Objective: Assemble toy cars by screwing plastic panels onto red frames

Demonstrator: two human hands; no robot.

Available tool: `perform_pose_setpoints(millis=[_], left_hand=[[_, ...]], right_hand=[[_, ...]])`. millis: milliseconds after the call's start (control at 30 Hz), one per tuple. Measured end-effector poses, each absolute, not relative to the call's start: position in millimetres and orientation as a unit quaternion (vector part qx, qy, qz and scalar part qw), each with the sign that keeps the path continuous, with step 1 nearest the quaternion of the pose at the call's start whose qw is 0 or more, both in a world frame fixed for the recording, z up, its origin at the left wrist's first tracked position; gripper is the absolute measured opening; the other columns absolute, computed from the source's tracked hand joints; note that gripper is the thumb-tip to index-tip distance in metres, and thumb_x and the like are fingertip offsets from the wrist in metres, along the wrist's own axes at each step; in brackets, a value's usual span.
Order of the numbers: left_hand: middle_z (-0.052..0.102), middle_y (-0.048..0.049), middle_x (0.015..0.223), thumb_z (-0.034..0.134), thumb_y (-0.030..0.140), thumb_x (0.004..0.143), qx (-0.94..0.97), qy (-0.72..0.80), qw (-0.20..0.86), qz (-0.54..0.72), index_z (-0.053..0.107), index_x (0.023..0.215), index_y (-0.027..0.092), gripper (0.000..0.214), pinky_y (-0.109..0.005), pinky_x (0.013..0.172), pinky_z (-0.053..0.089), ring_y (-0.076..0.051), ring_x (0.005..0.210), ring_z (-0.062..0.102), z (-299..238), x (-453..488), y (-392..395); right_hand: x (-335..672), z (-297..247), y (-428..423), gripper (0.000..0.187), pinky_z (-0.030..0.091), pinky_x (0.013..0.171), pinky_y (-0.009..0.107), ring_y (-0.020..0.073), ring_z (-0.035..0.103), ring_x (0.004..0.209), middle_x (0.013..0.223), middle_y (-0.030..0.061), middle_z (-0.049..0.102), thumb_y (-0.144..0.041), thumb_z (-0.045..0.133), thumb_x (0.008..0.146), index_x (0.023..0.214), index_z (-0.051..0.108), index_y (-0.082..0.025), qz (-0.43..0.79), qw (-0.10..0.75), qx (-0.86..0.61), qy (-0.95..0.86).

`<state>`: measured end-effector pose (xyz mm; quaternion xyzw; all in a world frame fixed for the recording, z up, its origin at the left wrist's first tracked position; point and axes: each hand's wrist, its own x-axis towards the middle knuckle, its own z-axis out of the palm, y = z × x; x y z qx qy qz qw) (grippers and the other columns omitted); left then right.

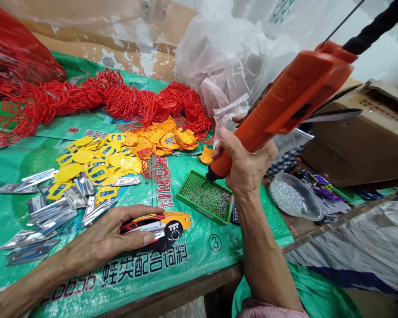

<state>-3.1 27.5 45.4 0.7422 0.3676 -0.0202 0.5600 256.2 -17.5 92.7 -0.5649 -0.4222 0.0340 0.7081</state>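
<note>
Toy car (159, 227), with a yellow-orange nose, black wheel and silvery side panel, lies on its side along the front of the bench (185, 292), left of the screw tray. The left hand (111, 232) is closed around its rear, thumb on the near side and fingers over the top. The right hand (250, 165) is wrapped around an orange electric screwdriver (278, 104), tilted, its black nose pointing down over the green screw tray (199, 211); whether the bit touches a screw cannot be told. Small screws (223, 201) are heaped at the tray's right end. The hands are well apart.

A green printed sheet (215, 254) covers the bench. On it, left of the tray, lie silvery side panels (55, 216), yellow plastic plates (97, 161) and orange-yellow shells (169, 140), with tangled red plastic frames (132, 99) behind. Right of the tray sits a clear plastic bowl (313, 212) of small silvery pieces (287, 194), near a cardboard box (351, 150).
</note>
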Motion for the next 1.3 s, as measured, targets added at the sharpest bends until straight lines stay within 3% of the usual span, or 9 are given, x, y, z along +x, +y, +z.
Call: perform_pose_setpoints(millis=[233,767,933,1033,1300], left_hand=[[0.069,0.0019,0.131,0.065,0.066,0.079,0.745,0.352,0.566,-0.015,0.07,0.126,0.036,0.056,-0.039,0.106,0.046,-0.032,0.122,0.061,52.5,2.0,26.5],[0.069,0.0002,0.13,0.067,0.065,0.081,0.729,0.328,0.6,-0.026,0.066,0.131,0.034,0.059,-0.038,0.103,0.045,-0.031,0.118,0.062,50.9,4.2,30.0],[0.076,-0.0006,0.112,0.065,0.063,0.083,0.735,0.32,0.597,-0.023,0.066,0.132,0.029,0.06,-0.035,0.095,0.048,-0.027,0.1,0.067,52.0,5.8,33.0],[0.076,-0.0006,0.113,0.066,0.06,0.083,0.721,0.311,0.619,-0.016,0.067,0.132,0.028,0.058,-0.033,0.091,0.05,-0.027,0.101,0.068,53.8,5.5,33.8],[0.074,0.0006,0.122,0.066,0.06,0.084,0.722,0.289,0.628,0.001,0.066,0.132,0.031,0.056,-0.03,0.089,0.051,-0.028,0.108,0.067,50.5,3.8,34.0]], right_hand=[[257.7,90.9,-13.1,0.035,0.049,0.042,0.029,0.0135,0.057,0.041,0.054,-0.0108,0.06,-0.038,0.084,0.07,0.094,0.061,-0.026,0.032,0.729,-0.535,-0.425],[253.4,103.0,-13.4,0.032,0.047,0.038,0.028,0.0122,0.055,0.041,0.057,-0.0099,0.06,-0.037,0.085,0.068,0.09,0.065,-0.024,0.028,0.748,-0.504,-0.431],[233.8,136.2,-20.8,0.019,0.048,0.039,0.031,0.0139,0.054,0.043,0.057,-0.006,0.057,-0.03,0.08,0.075,0.085,0.067,-0.02,-0.009,0.76,-0.454,-0.465],[227.2,143.0,-22.7,0.012,0.048,0.041,0.031,0.0145,0.055,0.046,0.06,-0.0052,0.056,-0.026,0.077,0.077,0.084,0.068,-0.022,-0.024,0.747,-0.465,-0.476],[242.6,106.8,-14.9,0.027,0.045,0.038,0.027,0.0128,0.053,0.04,0.055,-0.0094,0.058,-0.033,0.082,0.072,0.091,0.065,-0.024,0.022,0.76,-0.489,-0.428]])
